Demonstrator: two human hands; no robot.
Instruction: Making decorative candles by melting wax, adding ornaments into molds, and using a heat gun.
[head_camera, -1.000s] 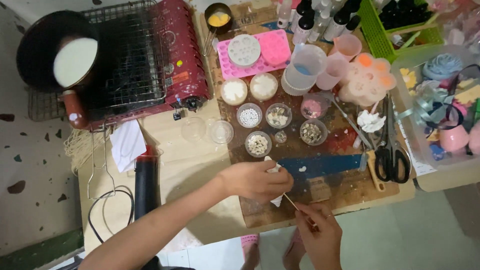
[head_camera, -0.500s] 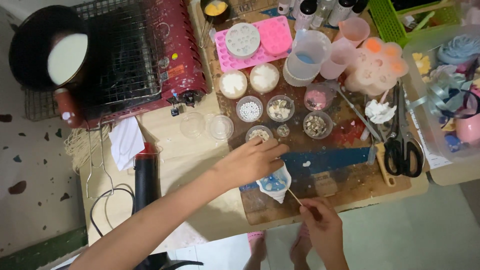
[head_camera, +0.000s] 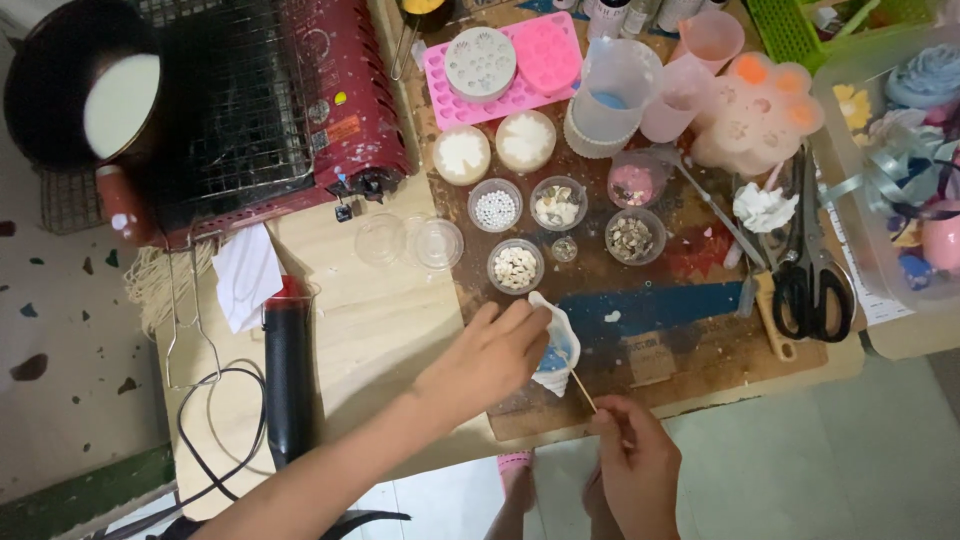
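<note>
Shell-shaped white dish (head_camera: 556, 345) sits near the front edge of the desk (head_camera: 380, 330), on the stained brown work board (head_camera: 680, 340), and the left hand (head_camera: 490, 355) is curled round its left side, fingers (head_camera: 525, 318) wrapped over the rim and closed on it. Blue filling shows inside the dish. From the right, the right hand (head_camera: 628, 450) pinches a thin wooden stick (head_camera: 577, 385) between closed fingertips, low and just off the desk's front edge. The stick's long axis runs up and to the left, its far tip reaching into the open mouth of the dish, so the dish lies up-left of the right hand and hard against the left, which is plainly the nearer of the two. The dish looks smooth, glossy and scalloped; the stick is pale, straight and slim. Just beyond the left hand's fingertips stands a small clear round tub of pale chips (head_camera: 516, 266), with more such tubs behind it. Black-handled scissors (head_camera: 810, 270) lie well apart to the right, and a black heat tool (head_camera: 288, 375) lies to the left.
</note>
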